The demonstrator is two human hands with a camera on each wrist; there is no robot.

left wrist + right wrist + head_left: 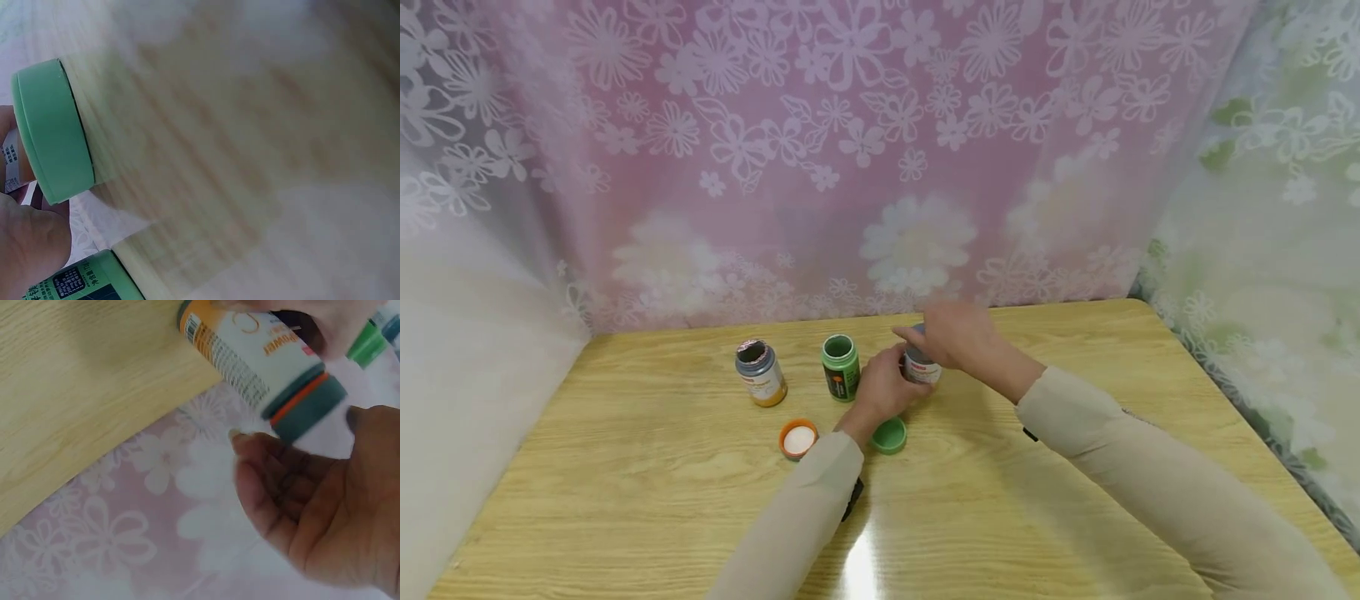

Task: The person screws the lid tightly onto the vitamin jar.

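A bottle with a white and orange label (250,359) and a dark screw cap (309,409) stands on the wooden table. My left hand (887,387) grips its body from the left. Over the cap is my right hand (962,337); in the right wrist view its fingers are loosely bent, with a gap between fingertips and cap. Beside my left hand stands an uncapped green bottle (841,371). Near my left wrist lies a green lid (889,436), its hollow side up, also large in the left wrist view.
Farther left stands a grey bottle (763,379) with its top uncovered. An orange-rimmed lid (798,438) with a white inside lies in front of it. Behind the wooden table (647,500) hangs a pink flowered curtain (775,208), with pale cloth on both sides.
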